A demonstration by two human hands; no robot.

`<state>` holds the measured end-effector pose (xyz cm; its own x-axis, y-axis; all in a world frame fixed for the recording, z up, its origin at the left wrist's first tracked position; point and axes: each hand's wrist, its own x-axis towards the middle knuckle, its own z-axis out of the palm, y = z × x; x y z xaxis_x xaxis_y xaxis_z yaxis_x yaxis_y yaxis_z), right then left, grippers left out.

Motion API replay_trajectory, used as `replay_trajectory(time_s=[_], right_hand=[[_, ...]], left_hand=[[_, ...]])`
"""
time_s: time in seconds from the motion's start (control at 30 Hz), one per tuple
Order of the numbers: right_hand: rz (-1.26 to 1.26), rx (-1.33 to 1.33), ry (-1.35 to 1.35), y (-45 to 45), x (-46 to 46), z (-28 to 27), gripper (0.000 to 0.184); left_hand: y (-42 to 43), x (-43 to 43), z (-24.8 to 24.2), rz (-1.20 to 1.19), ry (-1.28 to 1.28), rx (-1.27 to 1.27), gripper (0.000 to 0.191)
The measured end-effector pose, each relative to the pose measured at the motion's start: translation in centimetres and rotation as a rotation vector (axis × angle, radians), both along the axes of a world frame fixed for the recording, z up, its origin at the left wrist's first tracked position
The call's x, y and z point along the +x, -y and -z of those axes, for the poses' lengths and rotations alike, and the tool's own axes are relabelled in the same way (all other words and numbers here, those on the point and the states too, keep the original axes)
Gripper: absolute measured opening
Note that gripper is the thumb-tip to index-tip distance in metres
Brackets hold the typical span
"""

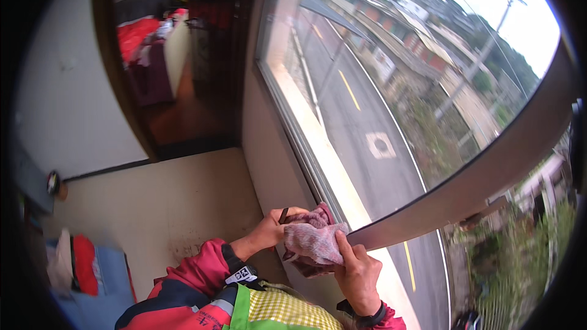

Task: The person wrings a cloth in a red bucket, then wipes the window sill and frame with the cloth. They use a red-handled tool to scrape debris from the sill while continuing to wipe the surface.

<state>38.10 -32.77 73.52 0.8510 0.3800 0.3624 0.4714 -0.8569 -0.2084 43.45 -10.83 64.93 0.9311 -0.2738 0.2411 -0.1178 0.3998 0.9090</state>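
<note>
A pinkish-grey plush cloth [314, 245] is bunched between my two hands at the lower corner of the window. My left hand [268, 229] grips its far side, and a thin dark object [284, 215], too small to name, sticks up between the fingers. With the thumb on top, my right hand [360, 263] pinches the cloth's near edge. The cloth lies against the window track [316, 178], beside the lower end of the metal sash frame [412, 220]. Folds of the cloth hide the fingertips of both hands.
Beyond the window glass [367, 101] runs a road [362, 146] well below. A doorway on the left shows a bed with red bedding [140, 34]. Clothes [85, 266] lie on a blue surface [110, 279] at lower left. A pale floor [192, 188] spreads beneath me.
</note>
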Motion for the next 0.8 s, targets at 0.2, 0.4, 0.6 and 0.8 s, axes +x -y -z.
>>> replay_trajectory(time_s=[0.2,0.4,0.6,0.8], right_hand=[[0.197,0.596,-0.154,-5.0,0.2,3.5,0.055],[0.149,0.945,-0.452,-6.1,-2.5,4.0,0.073],[0.382,1.228,-0.551,-1.7,-6.7,2.1,0.054],[0.298,1.281,-0.505,10.2,-8.2,-6.1,0.051]], left_hand=[[-1.8,2.9,2.0,0.392,-0.178,0.005,0.047],[-2.3,2.3,0.2,0.712,-0.03,0.211,0.058],[1.6,1.1,-3.5,0.493,0.394,0.36,0.041],[8.0,1.2,-3.3,-0.39,0.56,0.708,0.061]])
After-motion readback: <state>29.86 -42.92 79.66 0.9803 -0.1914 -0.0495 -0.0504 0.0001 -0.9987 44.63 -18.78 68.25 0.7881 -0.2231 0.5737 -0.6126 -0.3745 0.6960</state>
